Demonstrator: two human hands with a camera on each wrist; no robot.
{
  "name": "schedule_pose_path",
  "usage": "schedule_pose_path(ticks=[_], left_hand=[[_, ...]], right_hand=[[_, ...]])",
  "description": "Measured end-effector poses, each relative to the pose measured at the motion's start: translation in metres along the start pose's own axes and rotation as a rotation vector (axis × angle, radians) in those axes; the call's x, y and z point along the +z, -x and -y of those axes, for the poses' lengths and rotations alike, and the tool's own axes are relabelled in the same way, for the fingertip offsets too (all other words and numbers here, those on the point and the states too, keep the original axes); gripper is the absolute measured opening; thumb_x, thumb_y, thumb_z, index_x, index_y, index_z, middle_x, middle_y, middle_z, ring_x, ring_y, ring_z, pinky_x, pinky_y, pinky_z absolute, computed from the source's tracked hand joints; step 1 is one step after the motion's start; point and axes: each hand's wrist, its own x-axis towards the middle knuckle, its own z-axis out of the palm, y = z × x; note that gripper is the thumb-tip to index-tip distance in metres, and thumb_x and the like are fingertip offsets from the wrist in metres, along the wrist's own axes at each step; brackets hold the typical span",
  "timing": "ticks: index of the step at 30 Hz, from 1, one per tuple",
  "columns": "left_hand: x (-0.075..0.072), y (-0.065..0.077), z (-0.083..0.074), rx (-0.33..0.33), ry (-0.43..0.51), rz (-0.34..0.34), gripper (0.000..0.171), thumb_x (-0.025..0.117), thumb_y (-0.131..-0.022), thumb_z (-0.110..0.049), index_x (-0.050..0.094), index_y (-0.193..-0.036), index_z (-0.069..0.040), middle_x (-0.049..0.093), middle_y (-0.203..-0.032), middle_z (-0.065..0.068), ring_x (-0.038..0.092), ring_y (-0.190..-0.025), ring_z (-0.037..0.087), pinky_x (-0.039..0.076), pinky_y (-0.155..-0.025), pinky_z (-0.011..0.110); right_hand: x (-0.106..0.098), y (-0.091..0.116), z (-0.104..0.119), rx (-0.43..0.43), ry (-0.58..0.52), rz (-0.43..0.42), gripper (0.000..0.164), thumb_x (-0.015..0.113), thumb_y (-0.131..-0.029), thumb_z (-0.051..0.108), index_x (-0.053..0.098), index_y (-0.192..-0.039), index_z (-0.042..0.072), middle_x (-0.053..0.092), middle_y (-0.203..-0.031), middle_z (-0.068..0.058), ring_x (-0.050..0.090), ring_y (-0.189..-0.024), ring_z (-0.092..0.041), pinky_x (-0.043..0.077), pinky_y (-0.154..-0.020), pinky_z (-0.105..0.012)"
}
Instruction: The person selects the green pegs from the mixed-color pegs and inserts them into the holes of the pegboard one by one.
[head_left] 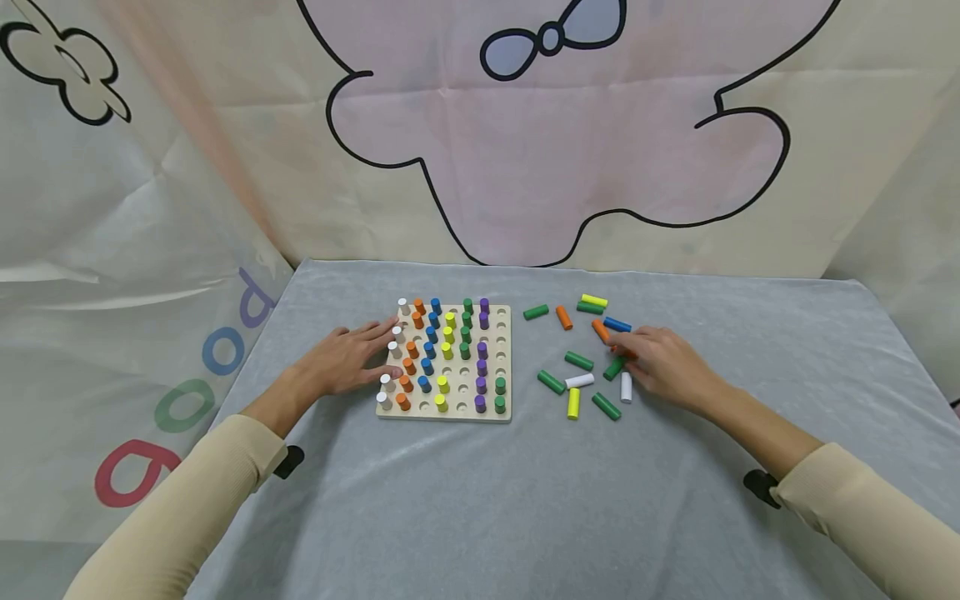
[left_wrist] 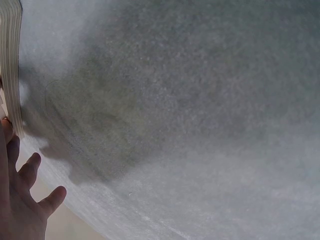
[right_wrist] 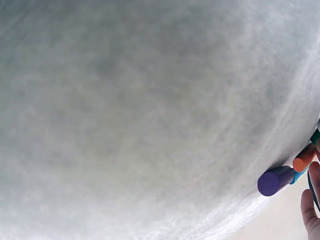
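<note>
A wooden pegboard stands on a grey cloth, just right of the left hand, whose spread, unclenched fingers touch its left edge. Visible upright in it are five white pegs, six orange pegs, six blue pegs, five yellow pegs, six green pegs and six purple pegs; the green ones stand four in one column, two at the far right.

The right hand is well apart from the board, its fingertips down among loose pegs; I cannot tell whether it pinches one. Lying mostly left of it are six loose green pegs, two yellow, two white, one blue and at least two orange. The right wrist view adds one loose purple peg near the fingers.
</note>
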Motion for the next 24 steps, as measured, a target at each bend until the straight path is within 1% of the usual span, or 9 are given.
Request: schedule_pose_path(ticks=[5, 10, 16, 24], left_hand=[[-0.0010, 0.0001, -0.0010, -0.002, -0.003, 0.003, 0.082, 0.047, -0.097, -0.063, 0.031, -0.156, -0.009, 0.019, -0.165, 0.010, 0.029, -0.146, 0.038, 0.033, -0.104, 0.066], [-0.0015, -0.0002, -0.0015, -0.001, -0.004, 0.012, 0.084, 0.045, -0.097, -0.065, 0.030, -0.157, -0.008, 0.018, -0.165, 0.010, 0.028, -0.146, 0.038, 0.033, -0.104, 0.066], [-0.0025, 0.0008, -0.0027, -0.007, 0.005, 0.020, 0.083, 0.048, -0.097, -0.063, 0.029, -0.157, -0.008, 0.018, -0.165, 0.010, 0.028, -0.146, 0.038, 0.033, -0.105, 0.066], [-0.0018, 0.0002, -0.0021, -0.002, -0.005, 0.010, 0.082, 0.048, -0.097, -0.063, 0.031, -0.156, -0.008, 0.019, -0.165, 0.011, 0.029, -0.146, 0.039, 0.034, -0.104, 0.066]], right_hand=[[0.0017, -0.0002, -0.0029, 0.000, 0.026, 0.020, 0.041, 0.079, -0.077, -0.008, 0.069, -0.117, 0.000, 0.073, -0.100, -0.009, 0.065, -0.094, -0.030, 0.052, -0.082, -0.050], [0.0031, 0.0003, -0.0043, -0.009, 0.060, 0.027, 0.040, 0.079, -0.080, -0.003, 0.069, -0.118, 0.001, 0.072, -0.100, -0.009, 0.063, -0.096, -0.031, 0.049, -0.086, -0.053], [0.0026, 0.0011, -0.0042, -0.013, 0.065, 0.027, 0.040, 0.079, -0.079, -0.005, 0.069, -0.117, 0.001, 0.072, -0.100, -0.009, 0.063, -0.097, -0.032, 0.048, -0.086, -0.054], [-0.0006, -0.0002, -0.0018, -0.017, 0.071, 0.040, 0.041, 0.079, -0.078, -0.005, 0.069, -0.117, 0.000, 0.072, -0.102, -0.009, 0.063, -0.097, -0.030, 0.048, -0.086, -0.053]])
